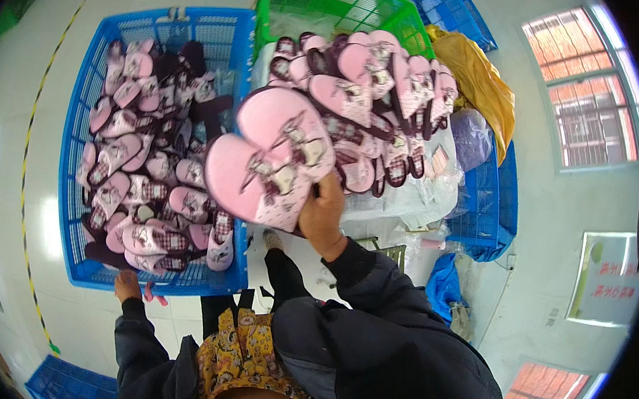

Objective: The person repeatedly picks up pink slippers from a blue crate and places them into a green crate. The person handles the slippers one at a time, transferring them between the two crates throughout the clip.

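Nearest to me, my dark padded jacket sleeves (383,342) and a yellow patterned apron (244,360) fill the lower middle of the view and hide whatever lies beneath them. From the right sleeve my right hand (323,216) rises with its fingers clamped on a pair of pink fabric slippers with plaid trim (271,157), held up sole-side away and overlapping one another; I see only the back of the hand, and the fingertips are hidden behind the slippers. That pair sits between the two heaps, covering part of each.

My left hand (128,286) rests at the near rim of a blue plastic lattice crate (85,103) on the left, fingers curled over the edge; I cannot tell whether it truly grips the rim or just leans there. The crate is loosely filled with more pink and dark plaid slippers (149,154), jumbled so that single pairs are hard to pick out.

Farther right, a taller heap of the same slippers (374,90) lies on clear plastic bags (411,200), the surface under them concealed. Behind it stands a green plastic lattice crate (329,3), cut off by the top edge. A yellow sack (481,84) and more blue crates (486,206) crowd the right side, partly hidden.
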A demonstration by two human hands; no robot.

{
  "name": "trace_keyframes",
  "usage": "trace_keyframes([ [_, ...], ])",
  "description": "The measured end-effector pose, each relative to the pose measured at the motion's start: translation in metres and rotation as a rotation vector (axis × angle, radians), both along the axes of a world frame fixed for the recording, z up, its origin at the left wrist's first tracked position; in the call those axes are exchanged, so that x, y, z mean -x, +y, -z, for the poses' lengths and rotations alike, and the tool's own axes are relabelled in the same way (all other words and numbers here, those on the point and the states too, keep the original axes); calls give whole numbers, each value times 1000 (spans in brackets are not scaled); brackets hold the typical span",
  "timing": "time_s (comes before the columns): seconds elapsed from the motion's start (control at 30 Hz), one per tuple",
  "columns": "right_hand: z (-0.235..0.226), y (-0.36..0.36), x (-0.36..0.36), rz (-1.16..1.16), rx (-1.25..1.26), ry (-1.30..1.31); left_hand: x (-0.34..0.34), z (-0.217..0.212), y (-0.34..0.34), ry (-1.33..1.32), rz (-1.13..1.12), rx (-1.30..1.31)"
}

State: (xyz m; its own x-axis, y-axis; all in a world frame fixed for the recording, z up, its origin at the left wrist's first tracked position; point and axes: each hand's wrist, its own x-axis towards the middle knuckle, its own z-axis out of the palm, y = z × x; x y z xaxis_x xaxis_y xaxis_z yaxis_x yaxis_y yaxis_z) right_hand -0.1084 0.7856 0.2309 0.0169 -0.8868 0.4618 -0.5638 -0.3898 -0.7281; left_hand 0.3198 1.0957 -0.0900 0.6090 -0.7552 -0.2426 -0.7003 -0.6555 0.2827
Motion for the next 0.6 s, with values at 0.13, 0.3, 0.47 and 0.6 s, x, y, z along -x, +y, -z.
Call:
trace_keyframes([
  [0.13,-19,-53,98,242,69,-25,47,-18,6,-212,604,-141],
  [0.3,26,-136,208,356,139,-39,125,-17,0,28,491,-134],
  [0.47,83,-182,272,342,-105,-92,185,-24,-19,201,500,-127],
  [0.6,90,-196,269,212,-64,-185,189,-17,-8,167,467,-17],
])
